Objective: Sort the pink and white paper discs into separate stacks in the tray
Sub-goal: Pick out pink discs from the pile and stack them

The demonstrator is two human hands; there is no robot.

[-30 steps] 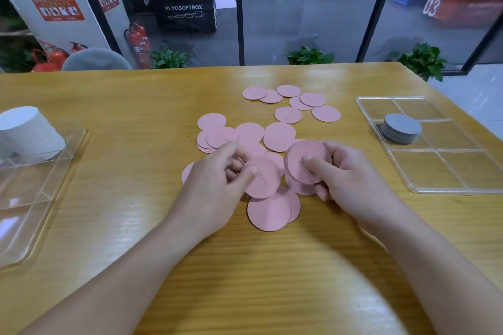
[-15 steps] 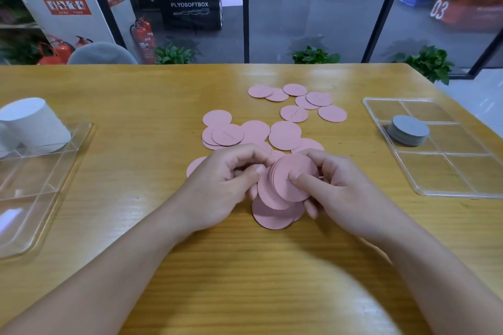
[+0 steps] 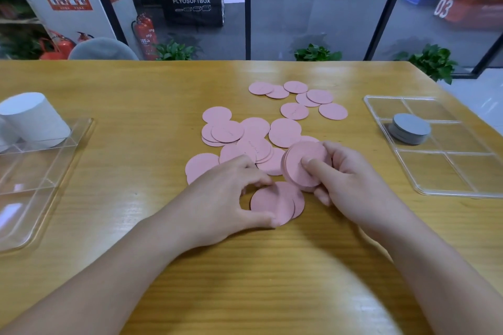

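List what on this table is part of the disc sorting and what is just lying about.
Part of the job:
pink discs
held pink stack
white stack
left tray
left hand
right hand

Lying about:
grey stack
right tray

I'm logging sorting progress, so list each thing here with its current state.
Left hand: pinching the nearest pink disc.
Right hand: holding a pink stack tilted.
Loose pink discs: scattered on table.
White stack: tall, in left tray.
Grey stack: short, in right tray.
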